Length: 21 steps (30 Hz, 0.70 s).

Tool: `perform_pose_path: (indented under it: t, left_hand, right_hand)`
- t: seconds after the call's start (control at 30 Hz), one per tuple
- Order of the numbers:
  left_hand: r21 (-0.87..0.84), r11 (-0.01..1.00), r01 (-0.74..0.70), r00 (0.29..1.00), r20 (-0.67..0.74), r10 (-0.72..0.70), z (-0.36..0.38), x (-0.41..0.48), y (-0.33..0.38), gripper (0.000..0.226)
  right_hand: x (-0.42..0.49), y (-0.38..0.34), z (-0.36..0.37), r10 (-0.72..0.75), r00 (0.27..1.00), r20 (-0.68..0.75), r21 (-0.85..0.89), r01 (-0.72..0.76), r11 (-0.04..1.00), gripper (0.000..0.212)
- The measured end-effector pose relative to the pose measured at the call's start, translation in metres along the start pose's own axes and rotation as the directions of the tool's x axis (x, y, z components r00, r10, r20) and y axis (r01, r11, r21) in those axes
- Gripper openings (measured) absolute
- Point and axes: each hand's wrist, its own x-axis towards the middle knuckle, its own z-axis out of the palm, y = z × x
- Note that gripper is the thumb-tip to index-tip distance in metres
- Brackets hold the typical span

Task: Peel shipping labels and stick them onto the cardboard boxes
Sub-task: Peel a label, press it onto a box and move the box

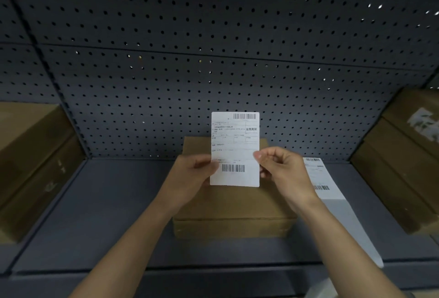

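We hold the shipping label [234,149] upright above the cardboard box [234,205] (printed side facing us), left hand [190,179] and right hand [280,167] pinching its side edges.

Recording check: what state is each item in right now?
middle cardboard box, closed, flat on the shelf.
shipping label, held upright over that box, not stuck on.
left hand, pinches the label's left edge.
right hand, pinches the label's right edge.
label strip, lying on the shelf at right.
left box stack, closed.
right box stack, closed.
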Motion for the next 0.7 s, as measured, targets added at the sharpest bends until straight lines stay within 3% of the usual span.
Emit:
perform_pose_path:
  t: [0.3,0.43,0.53,0.7]
  left_hand:
    - [0.155,0.988,-0.027,0.996,-0.084,0.04,0.002,0.005,-0.002,0.018]
    - [0.119,0.993,0.02,0.994,-0.105,-0.008,0.0,0.009,-0.003,0.013]
    - [0.076,0.997,-0.004,0.997,-0.074,0.009,-0.004,0.011,-0.001,0.022]
    - [0.198,0.98,0.035,0.994,-0.109,-0.014,-0.005,0.018,-0.005,0.019]
  right_hand:
    - [0.009,0.002,0.0,0.015,0.999,0.044,0.05,-0.017,0.999,0.011]
    - [0.011,0.002,-0.003,0.029,0.999,0.045,0.051,-0.031,0.998,0.013]
    - [0.014,0.004,-0.007,0.085,0.994,0.062,0.055,-0.089,0.994,0.016]
    - [0.017,0.006,-0.011,0.209,0.97,0.126,0.086,-0.221,0.972,0.025]
